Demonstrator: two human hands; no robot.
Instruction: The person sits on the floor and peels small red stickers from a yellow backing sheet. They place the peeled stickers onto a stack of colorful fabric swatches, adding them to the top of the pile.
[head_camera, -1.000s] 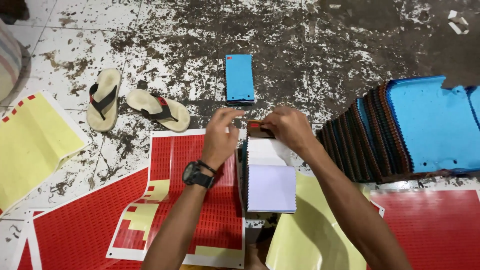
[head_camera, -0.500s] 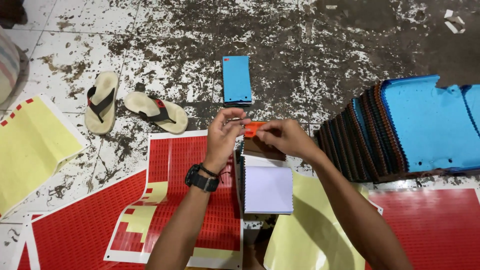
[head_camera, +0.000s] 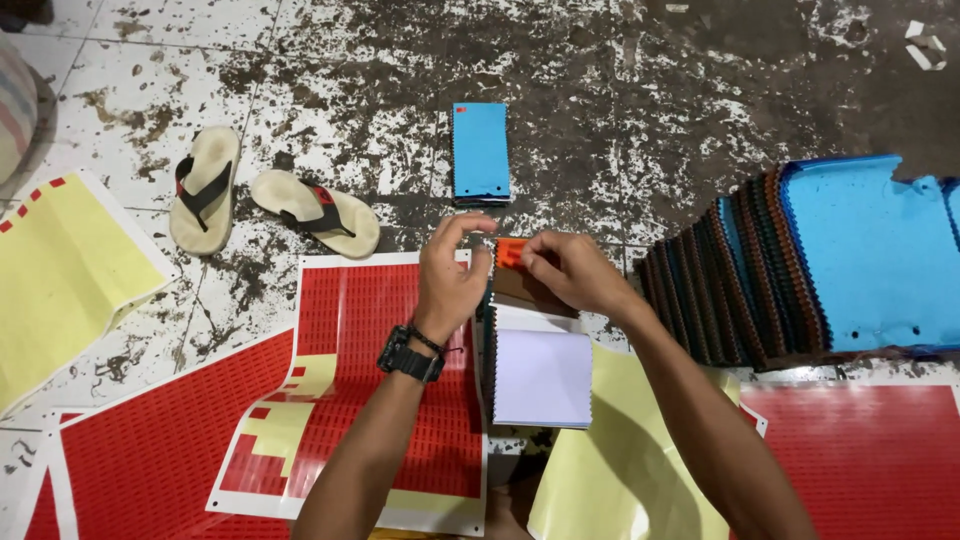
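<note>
1. The right hand is pinching a small orange sticker in a narrow grip, at the far end of the swatch book.
2. The left hand is hovering just left of it, fingers curled, grip half open and holding nothing.
3. The book's long axis is running from the person outward; the sticker is lying between both hands, the right one nearer.

Orange sticker, red sheet with yellow gaps, blue swatch book, white pad, grey-speckled floor.
</note>
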